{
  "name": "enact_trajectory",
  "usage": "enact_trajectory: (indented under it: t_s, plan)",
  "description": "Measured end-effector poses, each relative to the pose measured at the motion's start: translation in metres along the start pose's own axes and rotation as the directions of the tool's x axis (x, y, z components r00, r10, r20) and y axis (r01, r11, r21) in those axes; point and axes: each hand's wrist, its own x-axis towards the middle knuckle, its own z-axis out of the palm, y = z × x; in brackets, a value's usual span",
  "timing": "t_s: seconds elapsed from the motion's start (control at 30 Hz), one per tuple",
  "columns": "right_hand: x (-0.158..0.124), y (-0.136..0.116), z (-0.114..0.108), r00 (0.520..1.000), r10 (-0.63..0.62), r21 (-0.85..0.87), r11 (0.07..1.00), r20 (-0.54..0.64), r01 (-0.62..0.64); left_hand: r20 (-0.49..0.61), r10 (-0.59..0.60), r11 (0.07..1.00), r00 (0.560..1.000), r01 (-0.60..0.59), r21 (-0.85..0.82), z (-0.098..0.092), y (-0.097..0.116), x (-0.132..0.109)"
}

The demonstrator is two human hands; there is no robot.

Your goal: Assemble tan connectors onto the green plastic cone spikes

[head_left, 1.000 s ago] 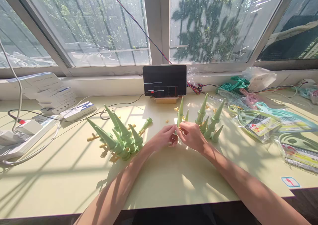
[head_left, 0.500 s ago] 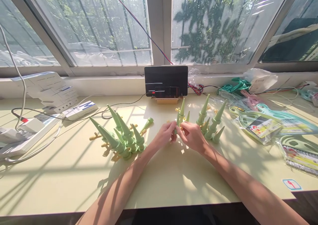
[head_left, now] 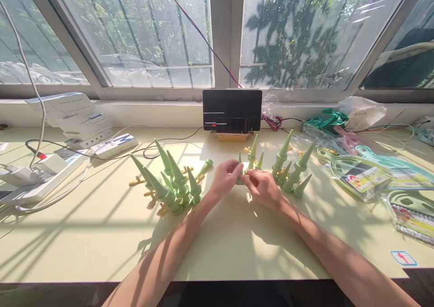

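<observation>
My left hand (head_left: 226, 178) is closed around a small green cone-shaped piece (head_left: 240, 157), whose pointed tip shows above the fingers. Pressed close from the other side, my right hand (head_left: 266, 187) pinches at a small yellow peg (head_left: 247, 173) by that piece; fingers hide most of the contact. To the left stands a cluster of pale green spiked plastic pieces (head_left: 181, 188) with yellow cross-shaped pegs (head_left: 137, 181). More green spiked pieces (head_left: 282, 153) stand to the right, and one (head_left: 252, 149) is just behind my hands.
Behind, a black tablet (head_left: 232, 103) leans by the window, a phone (head_left: 232, 125) on a stand before it. White boxes (head_left: 73, 119) and a power strip (head_left: 37, 180) with cables lie left. Bagged green items (head_left: 356, 173) and crumpled plastic (head_left: 361, 112) lie right.
The green cone piece has dropped lower between my hands, and my left fingers now cover more of it. The whole view has shifted slightly, moving the scene rightward.
</observation>
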Motion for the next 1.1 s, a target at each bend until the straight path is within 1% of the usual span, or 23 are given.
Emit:
enact_trajectory:
  t_s: [0.07, 0.13, 0.27, 0.4, 0.5, 0.57, 0.67, 0.73, 0.77, 0.9, 1.1]
  plan:
    - [0.0, 0.001, 0.0, 0.999, 0.041, 0.025, 0.999, 0.035, -0.042, -0.056, 0.034, 0.998, 0.998, -0.031, 0.051, -0.001, -0.001, 0.001]
    - [0.001, 0.002, -0.001, 0.995, 0.082, 0.027, 0.996, 0.062, -0.084, -0.144, 0.062, 0.994, 0.988, -0.048, 0.097, -0.002, -0.002, 0.002]
    - [0.001, 0.003, -0.002, 0.984, 0.138, -0.019, 0.99, 0.117, -0.137, -0.338, 0.069, 0.991, 0.939, -0.026, 0.13, -0.004, -0.002, 0.004]
    - [0.001, 0.006, 0.0, 0.972, 0.161, -0.102, 0.984, 0.17, -0.145, -0.426, 0.051, 0.993, 0.904, 0.001, 0.121, -0.006, 0.0, 0.004]
    - [0.0, 0.006, 0.005, 0.973, 0.14, -0.138, 0.984, 0.186, -0.115, -0.465, 0.015, 0.998, 0.885, 0.012, 0.055, -0.006, 0.003, 0.004]
    - [-0.001, 0.004, 0.01, 0.979, 0.094, -0.157, 0.985, 0.184, -0.065, -0.485, -0.014, 1.0, 0.874, 0.013, -0.006, -0.006, 0.004, 0.005]
    - [-0.002, -0.003, 0.017, 0.977, -0.047, -0.177, 0.981, 0.21, 0.085, -0.497, -0.063, 0.996, 0.865, 0.02, -0.092, -0.006, 0.003, 0.005]
    - [-0.002, -0.008, 0.021, 0.957, -0.136, -0.194, 0.963, 0.258, 0.189, -0.497, -0.091, 0.991, 0.863, 0.027, -0.134, -0.007, 0.002, 0.006]
    - [-0.002, -0.011, 0.022, 0.947, -0.16, -0.209, 0.952, 0.278, 0.223, -0.5, -0.096, 0.989, 0.861, 0.028, -0.143, -0.007, 0.002, 0.006]
    - [0.0, -0.016, 0.024, 0.92, -0.189, -0.253, 0.925, 0.343, 0.284, -0.508, -0.098, 0.99, 0.856, 0.032, -0.136, -0.007, 0.004, 0.006]
    - [-0.001, -0.015, 0.022, 0.913, -0.173, -0.272, 0.919, 0.37, 0.285, -0.486, -0.104, 0.992, 0.867, 0.053, -0.117, -0.005, 0.005, 0.004]
